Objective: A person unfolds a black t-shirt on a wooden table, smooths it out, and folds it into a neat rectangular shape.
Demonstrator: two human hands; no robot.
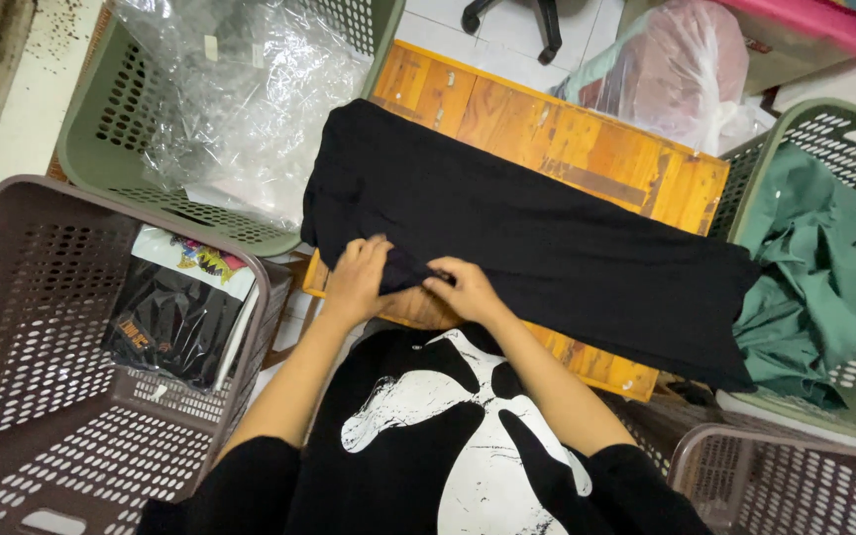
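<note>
Black cloth (537, 238), a folded garment, lies across a small wooden table (587, 149) with its long axis running from ten o'clock to four o'clock, its far end drooping past the table's edge at about four o'clock. Both hands meet on its near edge at seven o'clock: the left hand (361, 279) and right hand (460, 289) each pinch a bunched fold of the fabric, fingers curled closed on it. Around the table stand laundry baskets: a brown one (12, 396) at eight o'clock holding bagged dark clothes (175, 317), a green one (101, 149) at ten o'clock with crumpled clear plastic (240, 89), and another green basket (844, 129) at three o'clock holding green clothing (814, 267).
</note>
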